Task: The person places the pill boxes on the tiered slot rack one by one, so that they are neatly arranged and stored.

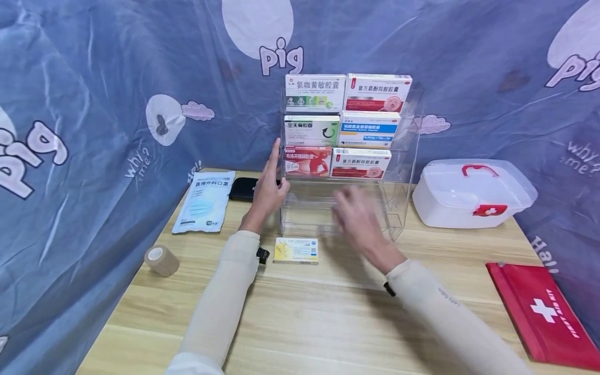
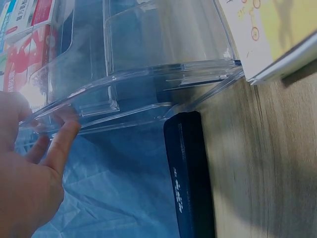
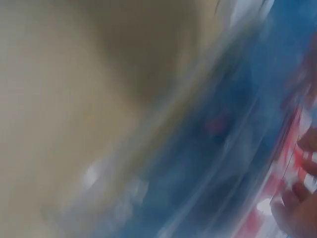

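A clear tiered display rack (image 1: pixel 328 216) stands on the table, with medicine boxes in its upper three rows. Along the rack's left side my left hand (image 1: pixel 270 190) rests with extended fingers; in the left wrist view its fingers (image 2: pixel 63 141) touch the clear side panel. My right hand (image 1: pixel 358 219), blurred by motion, is in front of the lower tiers, fingers loosely bent and nothing visible in them. The red-and-white capsule box (image 1: pixel 360 164) and red ibuprofen box (image 1: pixel 307 161) fill the row just above. A yellow-and-white medicine box (image 1: pixel 296 250) lies flat before the rack.
To the left are a mask packet (image 1: pixel 204 202), a black case (image 1: pixel 244 189) and a tan bandage roll (image 1: pixel 162 260). On the right stand a white first-aid box (image 1: pixel 469 195) and, nearer, a red first aid pouch (image 1: pixel 544 312). Blue cloth (image 1: pixel 117 62) hangs behind.
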`<state>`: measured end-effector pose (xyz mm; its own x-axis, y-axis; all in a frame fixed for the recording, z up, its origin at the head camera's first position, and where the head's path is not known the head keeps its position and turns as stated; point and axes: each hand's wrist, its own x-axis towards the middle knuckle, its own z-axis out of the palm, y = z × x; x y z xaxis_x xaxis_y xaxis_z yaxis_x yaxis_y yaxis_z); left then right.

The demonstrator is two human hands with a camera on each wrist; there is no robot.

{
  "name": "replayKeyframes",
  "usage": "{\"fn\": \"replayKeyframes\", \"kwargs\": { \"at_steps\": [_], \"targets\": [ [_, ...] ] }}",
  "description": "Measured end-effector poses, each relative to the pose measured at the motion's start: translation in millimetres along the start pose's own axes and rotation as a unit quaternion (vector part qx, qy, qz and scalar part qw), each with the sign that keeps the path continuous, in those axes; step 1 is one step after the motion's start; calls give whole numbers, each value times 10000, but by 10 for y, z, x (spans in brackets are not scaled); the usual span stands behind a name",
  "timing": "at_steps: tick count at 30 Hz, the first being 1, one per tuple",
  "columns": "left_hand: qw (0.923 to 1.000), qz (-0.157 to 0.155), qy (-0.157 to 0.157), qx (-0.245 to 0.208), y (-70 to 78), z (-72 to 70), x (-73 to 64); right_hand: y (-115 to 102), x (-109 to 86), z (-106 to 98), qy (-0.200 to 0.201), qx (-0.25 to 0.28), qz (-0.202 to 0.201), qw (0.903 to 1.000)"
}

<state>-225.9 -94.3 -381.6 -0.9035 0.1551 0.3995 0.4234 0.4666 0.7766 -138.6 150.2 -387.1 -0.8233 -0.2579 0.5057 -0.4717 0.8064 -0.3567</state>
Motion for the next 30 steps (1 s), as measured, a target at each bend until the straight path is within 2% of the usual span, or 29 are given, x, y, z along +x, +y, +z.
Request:
{"fn": "replayKeyframes", "kwargs": {
  "at_steps": [2,3,5,8,11,16,21,25,28,30],
  "targets": [
    [10000,11,-1,9,3,-1,4,-157,-115,129,-642,133,168,9977],
    [10000,2,8,4,3,-2,4,-207,-161,189,-916,-36,-72,9958],
    [10000,-40,14,16,5,-6,-2,-313,-226,294,-1451,-78,80,9894],
    [9999,-102,-4,10,5,-7,-5,-374,-289,409,-1947,-67,411,9800],
    [9999,-109,-22,-15,2,1,-9,-342,-325,476,-2255,-144,822,9707],
    [10000,-70,-2,-14,6,8,-3,-210,-376,418,-2536,-27,1417,9569],
    [10000,-27,-5,36,2,16,5,-70,-488,237,-2831,215,1631,9449],
    [10000,-48,22,18,5,15,12,70,-605,118,-2757,281,1379,9509],
    [10000,-55,27,-4,9,15,12,152,-688,42,-2623,499,1221,9559],
    [10000,-51,13,-11,8,18,9,187,-734,-7,-2616,723,1168,9554]
  ]
}}
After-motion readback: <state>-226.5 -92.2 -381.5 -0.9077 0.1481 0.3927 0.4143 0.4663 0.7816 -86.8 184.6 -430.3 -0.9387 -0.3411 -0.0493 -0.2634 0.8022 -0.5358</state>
